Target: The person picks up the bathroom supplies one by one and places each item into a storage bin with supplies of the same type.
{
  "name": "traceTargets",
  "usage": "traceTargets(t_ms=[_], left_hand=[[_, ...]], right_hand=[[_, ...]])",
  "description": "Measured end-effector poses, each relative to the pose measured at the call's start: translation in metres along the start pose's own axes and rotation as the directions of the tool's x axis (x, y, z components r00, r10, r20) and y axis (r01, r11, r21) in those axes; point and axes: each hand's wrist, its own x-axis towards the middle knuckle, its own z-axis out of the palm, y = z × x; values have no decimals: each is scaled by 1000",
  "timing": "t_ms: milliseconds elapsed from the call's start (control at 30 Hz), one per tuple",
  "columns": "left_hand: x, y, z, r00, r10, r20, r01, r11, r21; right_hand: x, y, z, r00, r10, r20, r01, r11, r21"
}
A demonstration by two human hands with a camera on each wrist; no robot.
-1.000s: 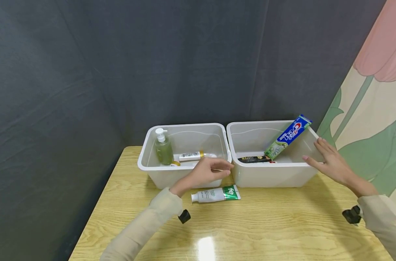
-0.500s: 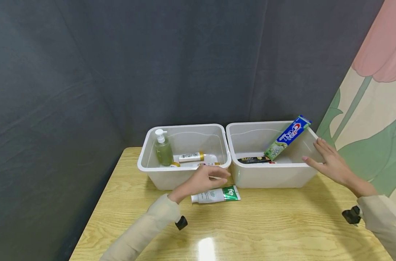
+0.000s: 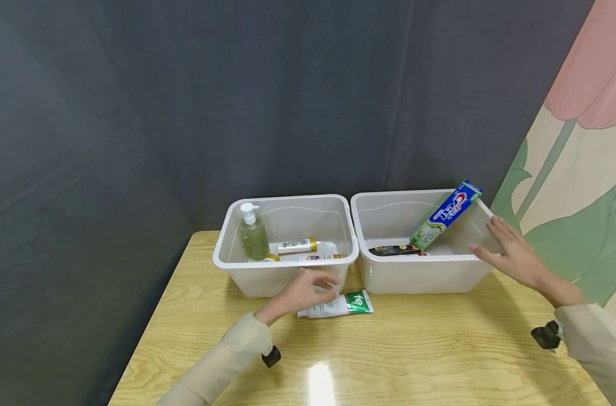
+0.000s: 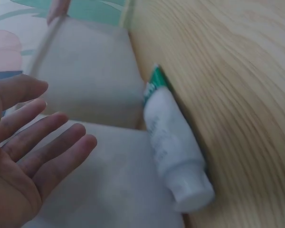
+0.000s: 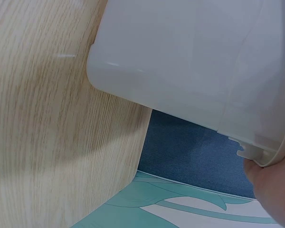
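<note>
My left hand [image 3: 308,294] hovers just in front of the left white bin [image 3: 282,276], fingers relaxed and apart. In the head view it overlaps the cap end of a white and green toothpaste tube [image 3: 333,307] lying on the table. The left wrist view shows nothing in its palm, with the tube [image 4: 175,137] beside the fingers. My right hand [image 3: 518,259] rests on the right rim of the right white bin [image 3: 419,276], fingers extended and thumb spread. A blue and green Crest toothpaste box [image 3: 447,214] leans up inside that bin.
In the left bin stand a green pump bottle [image 3: 254,237] and a white tube with a gold cap [image 3: 295,246]. A black box [image 3: 394,250] lies in the right bin. Behind the wooden table [image 3: 414,349] hangs a dark curtain [image 3: 287,101]; a painted wall [image 3: 582,214] is at right.
My left hand has moved left and back toward me from the gap between the bins, now covering the tube's cap end. The right hand stays at the bin's rim.
</note>
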Motion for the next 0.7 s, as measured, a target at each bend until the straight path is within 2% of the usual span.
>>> traceTargets(t_ms=[167, 300, 700], left_hand=[[-5, -15, -1, 1000, -22, -3, 22, 999, 35], [-8, -24, -2, 1000, -25, -17, 26, 995, 98], [-15, -44, 1, 996, -59, -60, 74, 958, 278]], right_hand=[[0, 0, 0, 1000, 5, 7, -5, 1000, 2], [-1, 0, 0, 1000, 2, 2, -2, 1000, 8], [-1, -1, 0, 1000, 1, 2, -1, 1000, 2]])
